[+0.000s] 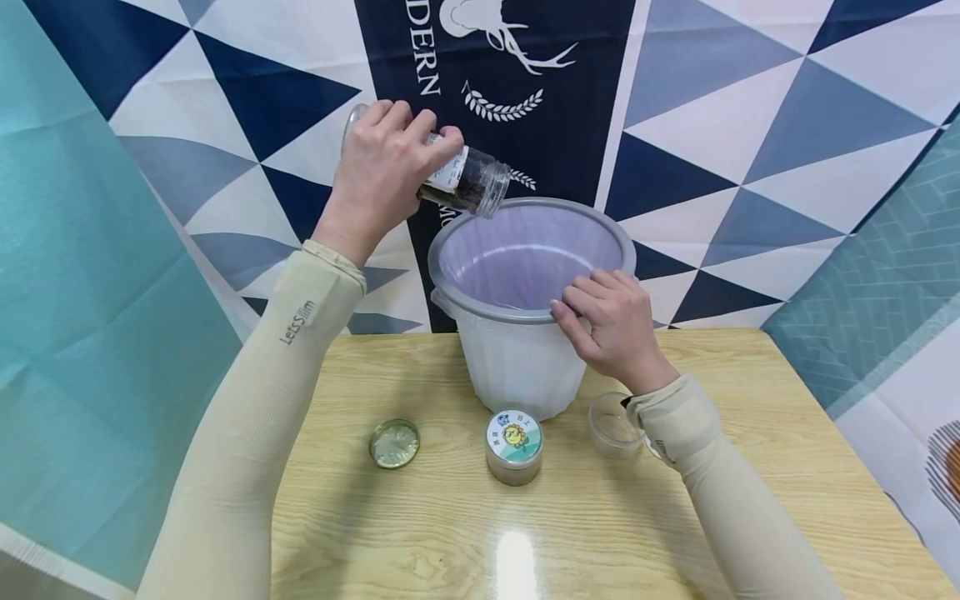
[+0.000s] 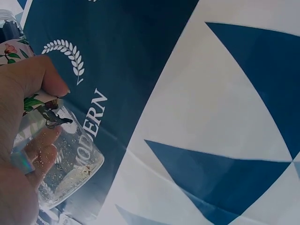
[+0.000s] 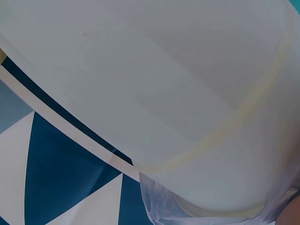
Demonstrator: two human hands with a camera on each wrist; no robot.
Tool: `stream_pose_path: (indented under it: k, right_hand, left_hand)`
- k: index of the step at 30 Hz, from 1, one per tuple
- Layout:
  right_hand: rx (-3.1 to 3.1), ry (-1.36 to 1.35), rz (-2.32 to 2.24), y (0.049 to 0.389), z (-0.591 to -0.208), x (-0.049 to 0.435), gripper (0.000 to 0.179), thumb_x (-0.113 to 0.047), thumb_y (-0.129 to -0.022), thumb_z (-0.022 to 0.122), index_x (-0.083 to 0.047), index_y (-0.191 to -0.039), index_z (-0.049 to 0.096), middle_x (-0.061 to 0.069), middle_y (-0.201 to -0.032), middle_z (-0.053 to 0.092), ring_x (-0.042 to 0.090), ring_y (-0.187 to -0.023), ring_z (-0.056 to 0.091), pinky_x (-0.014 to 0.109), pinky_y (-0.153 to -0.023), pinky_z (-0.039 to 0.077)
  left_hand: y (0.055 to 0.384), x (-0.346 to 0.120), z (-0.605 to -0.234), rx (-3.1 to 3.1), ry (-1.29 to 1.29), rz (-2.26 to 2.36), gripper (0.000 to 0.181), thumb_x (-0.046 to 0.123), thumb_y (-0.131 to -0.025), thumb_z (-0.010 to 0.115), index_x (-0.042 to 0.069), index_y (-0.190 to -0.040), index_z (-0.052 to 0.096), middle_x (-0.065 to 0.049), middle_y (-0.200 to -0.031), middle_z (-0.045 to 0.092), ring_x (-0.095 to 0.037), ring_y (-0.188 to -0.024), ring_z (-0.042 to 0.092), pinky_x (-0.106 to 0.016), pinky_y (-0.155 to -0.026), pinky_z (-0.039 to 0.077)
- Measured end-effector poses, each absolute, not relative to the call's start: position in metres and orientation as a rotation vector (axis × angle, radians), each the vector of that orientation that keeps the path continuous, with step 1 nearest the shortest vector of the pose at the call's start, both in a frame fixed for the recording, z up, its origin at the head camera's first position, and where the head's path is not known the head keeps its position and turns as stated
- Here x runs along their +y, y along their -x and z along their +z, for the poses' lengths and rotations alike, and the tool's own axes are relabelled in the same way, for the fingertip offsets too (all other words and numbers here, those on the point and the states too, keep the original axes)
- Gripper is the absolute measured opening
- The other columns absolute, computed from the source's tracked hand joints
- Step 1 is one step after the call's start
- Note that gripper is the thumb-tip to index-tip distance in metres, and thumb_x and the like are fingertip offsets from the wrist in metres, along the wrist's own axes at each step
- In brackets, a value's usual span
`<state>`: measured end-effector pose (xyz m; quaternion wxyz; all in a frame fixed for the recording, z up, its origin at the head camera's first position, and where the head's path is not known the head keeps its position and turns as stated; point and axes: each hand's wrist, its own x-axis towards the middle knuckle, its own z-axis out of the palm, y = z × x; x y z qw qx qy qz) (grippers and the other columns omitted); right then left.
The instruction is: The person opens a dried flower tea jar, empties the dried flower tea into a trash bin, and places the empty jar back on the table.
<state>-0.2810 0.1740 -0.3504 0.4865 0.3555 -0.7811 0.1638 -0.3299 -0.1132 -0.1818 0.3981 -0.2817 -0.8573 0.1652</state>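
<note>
In the head view my left hand point(image 1: 390, 171) grips a clear glass jar point(image 1: 483, 187), tilted with its open mouth lower and just above the far-left rim of a bin. Dark bits lie inside toward the mouth. The left wrist view shows the jar's flowered label and its nearly bare glass base point(image 2: 75, 173). A grey rim point(image 1: 442, 279) tops the white bin point(image 1: 517, 358), which is lined with a thin purple bag point(image 1: 517, 250). My right hand point(image 1: 615, 325) holds the bin's near-right rim. The white bin wall point(image 3: 140, 93) fills most of the right wrist view.
On the wooden table point(image 1: 420, 533) before the bin stands a round tin point(image 1: 513, 467) with a printed lid. A jar lid point(image 1: 395, 443) lies to its left, and a small clear cup point(image 1: 611, 425) sits near my right wrist. Patterned cloth point(image 1: 697, 167) hangs behind.
</note>
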Motion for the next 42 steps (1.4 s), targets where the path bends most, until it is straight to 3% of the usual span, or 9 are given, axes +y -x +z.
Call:
stream_pose_path:
  k: [19,34,42]
  right_hand:
    - [-1.908,-0.862,0.396,0.280,-0.350,0.174,0.047,-0.034,-0.106,0.042,-0.009,-0.068,0.053,0.003,-0.063,0.048,0.025,-0.058,0.039,0.038,-0.057,0.035]
    - [-1.898,-0.863,0.399,0.279,-0.351,0.175,0.046,-0.034,-0.106,0.043,-0.010,-0.068,0.052,0.002,-0.062,0.045,0.024,-0.058,0.038,0.038,-0.057,0.034]
    - [-1.899,-0.865,0.404,0.280,-0.351,0.174,0.046,-0.033,-0.106,0.043,-0.010,-0.067,0.052,0.002,-0.062,0.045,0.024,-0.058,0.038,0.038,-0.057,0.035]
  left_hand:
    - [0.332,-0.109,-0.182,-2.007,0.753,0.559,0.034,-0.005,-0.099,0.053,0.014,-0.127,0.055,-0.014,-0.123,0.070,-0.036,-0.113,0.065,-0.044,-0.110,0.049]
    - [0.331,-0.101,-0.179,-1.956,0.754,0.562,0.037,-0.007,-0.104,0.040,0.015,-0.129,0.056,-0.014,-0.124,0.070,-0.034,-0.116,0.066,-0.043,-0.111,0.048]
    - [0.331,-0.101,-0.180,-1.969,0.773,0.593,0.037,-0.008,-0.101,0.046,0.015,-0.128,0.055,-0.014,-0.121,0.070,-0.033,-0.114,0.065,-0.041,-0.111,0.048]
